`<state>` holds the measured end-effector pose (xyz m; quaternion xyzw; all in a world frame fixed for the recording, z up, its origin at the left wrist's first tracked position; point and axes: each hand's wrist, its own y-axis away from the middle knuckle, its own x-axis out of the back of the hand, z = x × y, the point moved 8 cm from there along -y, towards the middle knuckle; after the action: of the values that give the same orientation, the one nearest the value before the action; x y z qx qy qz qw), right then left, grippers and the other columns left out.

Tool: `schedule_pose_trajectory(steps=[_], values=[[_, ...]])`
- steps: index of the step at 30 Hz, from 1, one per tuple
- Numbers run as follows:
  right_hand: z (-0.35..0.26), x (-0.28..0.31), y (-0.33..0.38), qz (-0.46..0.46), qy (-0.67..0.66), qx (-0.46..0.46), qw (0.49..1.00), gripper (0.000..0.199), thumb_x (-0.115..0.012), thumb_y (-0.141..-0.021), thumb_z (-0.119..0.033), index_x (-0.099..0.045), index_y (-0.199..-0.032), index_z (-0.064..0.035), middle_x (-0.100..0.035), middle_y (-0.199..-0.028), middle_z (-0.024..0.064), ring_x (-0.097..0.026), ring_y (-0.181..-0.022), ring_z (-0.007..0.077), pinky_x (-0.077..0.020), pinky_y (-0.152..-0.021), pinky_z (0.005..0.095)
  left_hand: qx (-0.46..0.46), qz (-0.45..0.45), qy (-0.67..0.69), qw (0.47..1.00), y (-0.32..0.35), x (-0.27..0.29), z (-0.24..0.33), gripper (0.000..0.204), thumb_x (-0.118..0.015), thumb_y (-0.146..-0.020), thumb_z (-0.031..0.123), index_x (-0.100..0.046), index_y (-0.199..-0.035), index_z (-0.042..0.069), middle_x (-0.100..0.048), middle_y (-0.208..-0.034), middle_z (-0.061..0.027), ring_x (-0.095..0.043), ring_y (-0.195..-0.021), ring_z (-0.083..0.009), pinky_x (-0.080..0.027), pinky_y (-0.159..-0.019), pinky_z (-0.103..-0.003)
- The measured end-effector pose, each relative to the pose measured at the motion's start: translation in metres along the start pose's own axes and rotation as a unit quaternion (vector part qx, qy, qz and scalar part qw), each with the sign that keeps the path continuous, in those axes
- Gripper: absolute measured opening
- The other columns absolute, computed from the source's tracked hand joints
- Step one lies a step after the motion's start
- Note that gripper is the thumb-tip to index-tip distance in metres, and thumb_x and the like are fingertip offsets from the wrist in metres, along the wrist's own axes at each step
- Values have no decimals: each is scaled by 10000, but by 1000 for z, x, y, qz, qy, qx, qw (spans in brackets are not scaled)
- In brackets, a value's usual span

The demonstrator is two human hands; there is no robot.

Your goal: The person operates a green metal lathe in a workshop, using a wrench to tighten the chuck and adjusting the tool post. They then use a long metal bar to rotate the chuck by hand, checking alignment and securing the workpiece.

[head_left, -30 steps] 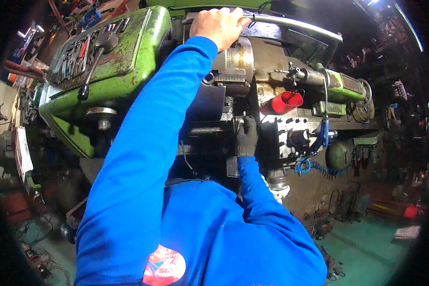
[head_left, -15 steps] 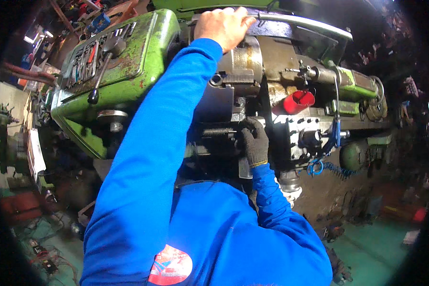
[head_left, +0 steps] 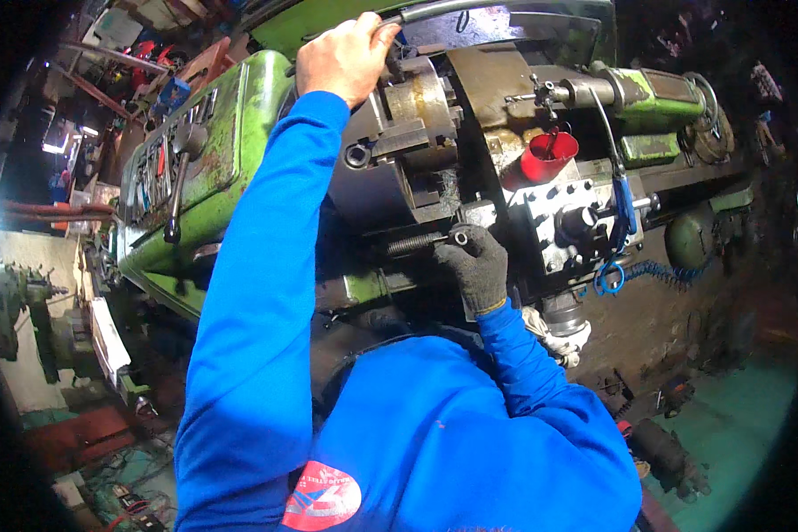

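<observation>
My bare left hand (head_left: 346, 60) is closed at the near end of a long rounded metal bar (head_left: 443, 9), above the lathe chuck (head_left: 372, 191). The bar runs rightward along the back of the machine; my fingers hide its left end. The steel chuck has stepped jaws and a round socket in its side. My right hand (head_left: 477, 270), in a dark knit glove, is lower down in front of the chuck. Its fingers are curled around a small metal piece with a round hollow end (head_left: 459, 238). A ridged, spring-like rod (head_left: 412, 244) lies just left of that hand.
The green headstock (head_left: 230, 133) carries wrenches and a lever (head_left: 176, 195). To the right are a red cup (head_left: 548, 158), the tool post block (head_left: 563, 226), a blue coiled hose (head_left: 656, 277) and the tailstock (head_left: 652, 97). A white rag (head_left: 554, 337) hangs below the tool post.
The view has shifted and tilted. My left hand appears farther left, still on the bar. My right hand's fingers have turned, and the hollow metal end now shows between them.
</observation>
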<state>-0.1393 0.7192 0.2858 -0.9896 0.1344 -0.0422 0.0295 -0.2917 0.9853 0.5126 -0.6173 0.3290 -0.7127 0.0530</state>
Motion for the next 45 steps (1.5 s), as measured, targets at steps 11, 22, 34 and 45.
schedule_pose_trajectory(steps=[11,22,34,45], values=[[-25,-26,0,-211,-98,-23,972,414,-875,-844,-262,-775,-1165,-22,-777,-1144,133,-728,-1014,220,-567,-948,373,-7,14,-26,1000,-3,-2,1,469,-507,-1069,599,-720,-1128,185,-785,-1029,-119,-750,-957,-395,-580,-802,-531],[-83,-57,-3,-279,-66,163,944,353,-786,-866,-256,-772,-1181,-98,-746,-1191,151,-695,-1076,363,-563,-952,448,-31,40,-3,999,-1,10,10,370,-538,-1082,443,-644,-973,106,-707,-879,-243,-684,-854,-488,-501,-722,-574],[-75,-62,-11,-247,2,130,960,307,-773,-865,-346,-748,-1043,-97,-725,-1021,147,-698,-976,390,-571,-838,486,-14,33,15,999,0,13,12,398,-522,-1094,449,-677,-1053,84,-708,-937,-263,-676,-908,-510,-504,-749,-571],[-16,-29,-10,-109,186,39,976,332,-718,-945,-312,-737,-1209,-111,-769,-1081,167,-737,-1010,375,-582,-867,481,9,12,-3,1000,0,18,17,393,-526,-1088,448,-665,-1045,82,-712,-946,-267,-680,-931,-512,-501,-758,-581]])
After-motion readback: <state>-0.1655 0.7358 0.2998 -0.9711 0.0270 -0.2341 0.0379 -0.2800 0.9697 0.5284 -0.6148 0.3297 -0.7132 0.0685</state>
